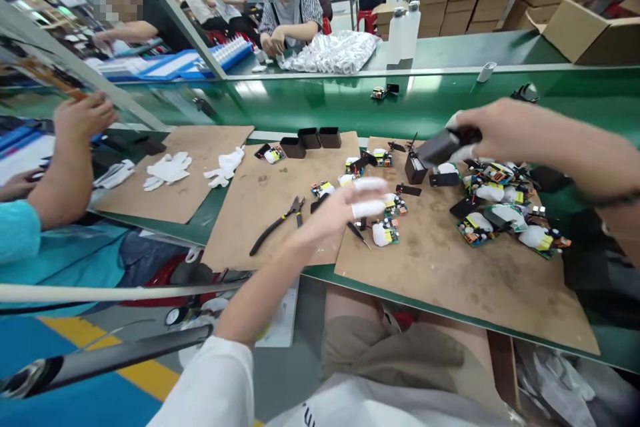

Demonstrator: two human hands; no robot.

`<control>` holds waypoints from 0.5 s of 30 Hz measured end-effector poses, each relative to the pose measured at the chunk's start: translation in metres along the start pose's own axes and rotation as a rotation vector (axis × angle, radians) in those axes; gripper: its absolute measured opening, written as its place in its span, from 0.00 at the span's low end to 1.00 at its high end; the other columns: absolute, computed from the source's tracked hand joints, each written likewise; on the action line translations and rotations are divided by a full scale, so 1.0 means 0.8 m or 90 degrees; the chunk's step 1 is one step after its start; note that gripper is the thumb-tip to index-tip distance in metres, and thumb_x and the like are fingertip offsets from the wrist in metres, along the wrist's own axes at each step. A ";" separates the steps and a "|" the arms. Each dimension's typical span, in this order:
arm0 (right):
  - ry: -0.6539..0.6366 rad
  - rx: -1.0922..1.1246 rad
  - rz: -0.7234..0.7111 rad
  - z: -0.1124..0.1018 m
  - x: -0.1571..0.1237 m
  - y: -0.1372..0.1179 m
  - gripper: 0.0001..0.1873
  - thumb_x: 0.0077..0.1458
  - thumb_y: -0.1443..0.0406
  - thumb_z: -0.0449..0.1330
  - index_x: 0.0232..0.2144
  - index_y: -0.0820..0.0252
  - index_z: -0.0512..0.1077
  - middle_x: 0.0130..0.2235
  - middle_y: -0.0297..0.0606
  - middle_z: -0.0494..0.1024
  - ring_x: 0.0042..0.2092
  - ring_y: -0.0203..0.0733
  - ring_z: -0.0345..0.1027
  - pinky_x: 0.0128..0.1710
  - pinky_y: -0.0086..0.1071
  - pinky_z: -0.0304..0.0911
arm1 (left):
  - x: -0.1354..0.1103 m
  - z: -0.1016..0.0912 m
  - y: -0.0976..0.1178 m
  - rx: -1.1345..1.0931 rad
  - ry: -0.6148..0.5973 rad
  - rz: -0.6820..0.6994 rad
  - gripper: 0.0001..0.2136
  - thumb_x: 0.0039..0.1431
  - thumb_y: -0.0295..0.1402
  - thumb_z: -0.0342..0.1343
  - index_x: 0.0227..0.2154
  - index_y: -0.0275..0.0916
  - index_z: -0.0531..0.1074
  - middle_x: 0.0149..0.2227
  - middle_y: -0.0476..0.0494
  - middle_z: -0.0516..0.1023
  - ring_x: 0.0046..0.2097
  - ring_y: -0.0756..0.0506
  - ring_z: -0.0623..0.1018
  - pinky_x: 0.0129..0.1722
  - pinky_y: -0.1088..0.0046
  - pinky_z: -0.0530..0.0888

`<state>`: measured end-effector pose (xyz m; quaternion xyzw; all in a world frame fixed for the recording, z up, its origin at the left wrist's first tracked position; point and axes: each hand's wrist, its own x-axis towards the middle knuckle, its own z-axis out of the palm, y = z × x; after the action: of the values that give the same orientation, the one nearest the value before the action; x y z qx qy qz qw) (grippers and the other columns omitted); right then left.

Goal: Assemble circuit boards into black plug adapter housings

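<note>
My right hand (500, 125) grips a black plastic case (439, 149) above the right side of the cardboard. A second black case (415, 168) stands upright just under its left end; I cannot tell whether the two touch. My left hand (357, 200), white covers on some fingers, is blurred, with its fingers stretched out over the circuit boards. Near its fingertips lies a circuit board with white filler (385, 233), and a small black screwdriver (359, 235) lies below the hand. Several more circuit boards (495, 192) are heaped below my right hand.
Black-handled cutting pliers (277, 227) lie left of my left hand. Several black cases (309, 139) stand at the back. White gloves (169, 170) lie on the left cardboard, beside a co-worker's arm (75, 153). A green conveyor (310, 101) runs behind, carrying a small circuit board (379, 93).
</note>
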<state>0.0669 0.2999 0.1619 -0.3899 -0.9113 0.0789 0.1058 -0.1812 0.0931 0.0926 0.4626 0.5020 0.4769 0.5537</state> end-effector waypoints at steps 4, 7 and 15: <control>0.019 -0.017 0.149 -0.021 0.083 0.069 0.34 0.67 0.48 0.50 0.26 0.71 0.78 0.38 0.34 0.83 0.43 0.40 0.80 0.32 0.28 0.62 | 0.096 -0.102 0.027 0.579 0.317 0.176 0.25 0.42 0.29 0.71 0.47 0.40 0.76 0.60 0.31 0.78 0.68 0.28 0.71 0.71 0.42 0.59; 0.026 -0.005 0.243 0.004 0.096 0.103 0.32 0.74 0.52 0.45 0.46 0.74 0.79 0.60 0.40 0.75 0.53 0.45 0.77 0.51 0.34 0.73 | 0.157 -0.144 0.036 0.657 0.334 0.140 0.25 0.35 0.18 0.70 0.41 0.36 0.76 0.53 0.29 0.82 0.68 0.24 0.69 0.72 0.32 0.45; 0.061 -0.040 0.230 0.020 0.098 0.067 0.25 0.67 0.56 0.63 0.61 0.61 0.70 0.62 0.49 0.74 0.60 0.52 0.72 0.60 0.55 0.71 | 0.125 -0.119 0.057 0.692 0.362 0.206 0.16 0.62 0.33 0.63 0.51 0.34 0.76 0.49 0.46 0.84 0.58 0.40 0.78 0.73 0.43 0.56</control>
<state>0.0475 0.3924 0.1442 -0.5535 -0.8225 0.0496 0.1211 -0.2752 0.2007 0.1202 0.6030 0.7236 0.3359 0.0053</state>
